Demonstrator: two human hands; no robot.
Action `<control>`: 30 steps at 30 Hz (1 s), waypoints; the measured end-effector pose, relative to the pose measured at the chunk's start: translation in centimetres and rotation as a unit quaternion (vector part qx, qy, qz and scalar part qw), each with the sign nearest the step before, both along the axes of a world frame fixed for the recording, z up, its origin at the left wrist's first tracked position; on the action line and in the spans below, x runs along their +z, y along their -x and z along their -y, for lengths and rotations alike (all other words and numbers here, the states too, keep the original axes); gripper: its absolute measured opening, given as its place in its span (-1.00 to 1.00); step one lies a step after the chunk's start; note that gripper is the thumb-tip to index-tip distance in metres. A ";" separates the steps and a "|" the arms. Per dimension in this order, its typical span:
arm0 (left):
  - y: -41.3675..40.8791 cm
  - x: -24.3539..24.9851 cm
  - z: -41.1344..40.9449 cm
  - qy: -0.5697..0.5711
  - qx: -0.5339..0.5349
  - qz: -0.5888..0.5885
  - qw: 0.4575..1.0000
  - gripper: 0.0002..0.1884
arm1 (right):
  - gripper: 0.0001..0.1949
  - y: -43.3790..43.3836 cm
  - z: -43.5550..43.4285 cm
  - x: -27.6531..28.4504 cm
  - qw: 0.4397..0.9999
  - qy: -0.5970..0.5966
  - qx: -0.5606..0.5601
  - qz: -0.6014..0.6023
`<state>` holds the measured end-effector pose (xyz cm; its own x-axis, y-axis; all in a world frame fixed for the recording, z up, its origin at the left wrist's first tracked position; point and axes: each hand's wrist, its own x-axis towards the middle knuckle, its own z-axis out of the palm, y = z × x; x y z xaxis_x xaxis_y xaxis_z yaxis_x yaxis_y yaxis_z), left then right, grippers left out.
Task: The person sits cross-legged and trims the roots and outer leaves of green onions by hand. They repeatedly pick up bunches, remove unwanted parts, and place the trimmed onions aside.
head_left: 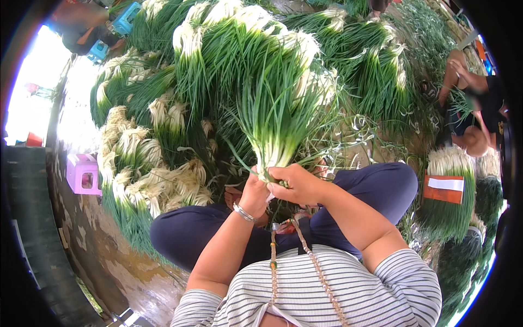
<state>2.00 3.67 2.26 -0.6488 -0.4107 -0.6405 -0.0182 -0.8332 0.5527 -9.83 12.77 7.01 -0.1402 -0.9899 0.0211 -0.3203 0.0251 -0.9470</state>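
Note:
A bunch of green onions [278, 118] stands out in front of me, green leaves fanned away and pale stem ends towards my body. My left hand [255, 192], with a silver bangle at the wrist, is closed round the left side of its base. Against it, my right hand [300, 184] grips the same base from the right, fingers curled over a few green strands at the neck. The root ends are mostly hidden by my hands. Right beyond the bunch lies a big heap of green onions [229, 53], with white stems along its top.
More onion bundles with roots [135, 151] lie at the left, near a purple plastic stool [83, 173]. A tied onion bundle with an orange wrap [443, 188] is at the right. Other people sit at upper left and right. Loose leaves [355, 131] litter the floor.

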 end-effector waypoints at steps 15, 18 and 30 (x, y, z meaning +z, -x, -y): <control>-1.2 1.9 2.5 0.022 0.024 -0.081 0.996 -0.88 | -0.60 12.1 -6.7 -2.6 0.791 -0.171 -0.246 -0.534; -1.4 2.1 2.1 0.034 0.026 -0.082 0.996 -0.81 | -0.69 5.7 -0.5 -0.2 0.871 -0.044 -0.215 -0.440; -2.1 -0.7 2.1 0.195 0.009 -0.077 0.978 -0.71 | -0.79 2.0 3.6 2.0 0.986 -0.058 -0.144 -0.067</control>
<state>4.07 1.62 1.56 -0.7163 -0.6156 -0.3285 0.1026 -0.5585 0.8231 -11.82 9.17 8.96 -0.4198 -0.9061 -0.0528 -0.4060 0.2395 -0.8819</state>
